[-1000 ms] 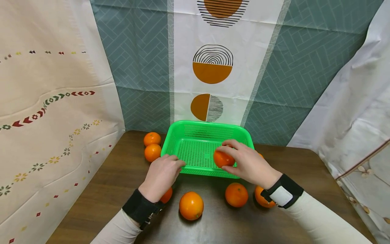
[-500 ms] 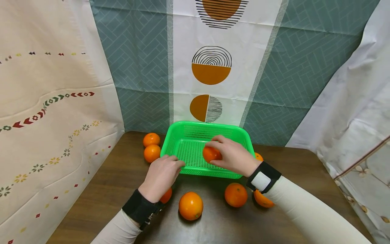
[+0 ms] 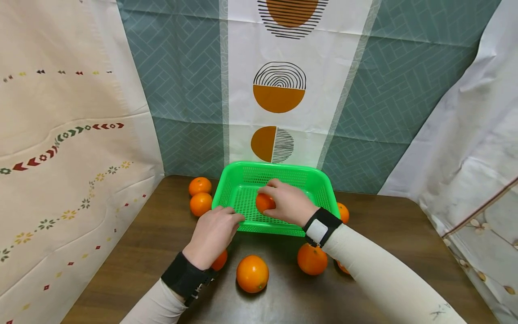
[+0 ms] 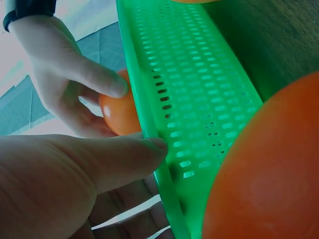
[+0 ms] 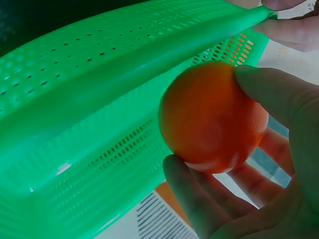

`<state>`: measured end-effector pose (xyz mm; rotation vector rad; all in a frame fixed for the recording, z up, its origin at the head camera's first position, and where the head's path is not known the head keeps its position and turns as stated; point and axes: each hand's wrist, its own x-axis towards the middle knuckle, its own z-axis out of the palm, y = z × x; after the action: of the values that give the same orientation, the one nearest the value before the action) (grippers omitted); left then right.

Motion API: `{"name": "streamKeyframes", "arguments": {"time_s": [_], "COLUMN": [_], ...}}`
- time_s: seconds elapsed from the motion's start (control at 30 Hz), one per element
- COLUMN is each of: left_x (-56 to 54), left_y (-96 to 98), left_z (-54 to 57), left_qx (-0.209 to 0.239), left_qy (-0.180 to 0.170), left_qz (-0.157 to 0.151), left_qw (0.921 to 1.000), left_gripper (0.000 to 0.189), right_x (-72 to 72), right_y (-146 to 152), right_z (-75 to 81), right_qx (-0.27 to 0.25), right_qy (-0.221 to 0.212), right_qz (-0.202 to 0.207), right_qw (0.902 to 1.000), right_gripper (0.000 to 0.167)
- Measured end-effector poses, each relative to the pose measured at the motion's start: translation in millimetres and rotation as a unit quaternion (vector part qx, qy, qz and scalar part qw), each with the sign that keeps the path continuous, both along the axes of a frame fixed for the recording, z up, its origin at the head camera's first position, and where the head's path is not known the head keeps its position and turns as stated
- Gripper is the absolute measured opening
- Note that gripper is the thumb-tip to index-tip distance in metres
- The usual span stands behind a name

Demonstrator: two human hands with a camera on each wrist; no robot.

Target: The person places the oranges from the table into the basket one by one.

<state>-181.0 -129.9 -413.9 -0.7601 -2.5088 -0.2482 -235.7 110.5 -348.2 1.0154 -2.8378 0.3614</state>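
Note:
My right hand [image 3: 289, 203] grips an orange [image 5: 212, 117] between thumb and fingers, over the left half of the green plastic basket [image 3: 279, 228]. In the right wrist view the fruit is close by the basket's rim, with the thumb on one side and fingertips on the other. My left hand [image 3: 212, 231] pinches the basket's front left rim; in the left wrist view its thumb [image 4: 134, 155] lies on the outer wall and the fingers pass over the inside. Perforated walls and a mesh floor show in the basket.
Two oranges, one nearer [image 3: 201, 204] and one behind [image 3: 200, 186], sit left of the basket; another orange [image 3: 343, 213] is at its right. In front lie an orange [image 3: 252, 274], a second orange [image 3: 312, 259], and others partly hidden by my arms. Patterned cloths hang behind the wooden table [image 3: 133, 265].
My right hand has carried the orange leftward across the basket, from its right side to its left half. The left hand stays at the rim.

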Motion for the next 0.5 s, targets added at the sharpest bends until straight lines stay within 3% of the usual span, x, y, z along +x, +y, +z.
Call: {"name": "streamKeyframes", "arguments": {"time_s": [0.5], "left_x": [-0.1], "left_y": [0.1], "left_z": [0.4], "left_qx": [0.000], "left_qy": [-0.003], "left_qz": [0.001], "left_qw": [1.0000], "left_gripper": [0.018], "right_x": [-21.8], "right_y": [-33], "right_z": [-22.4], "right_qx": [0.027], "right_qy": [-0.025], "right_qz": [0.017], "right_qw": [0.9992], "right_gripper": [0.046]}}
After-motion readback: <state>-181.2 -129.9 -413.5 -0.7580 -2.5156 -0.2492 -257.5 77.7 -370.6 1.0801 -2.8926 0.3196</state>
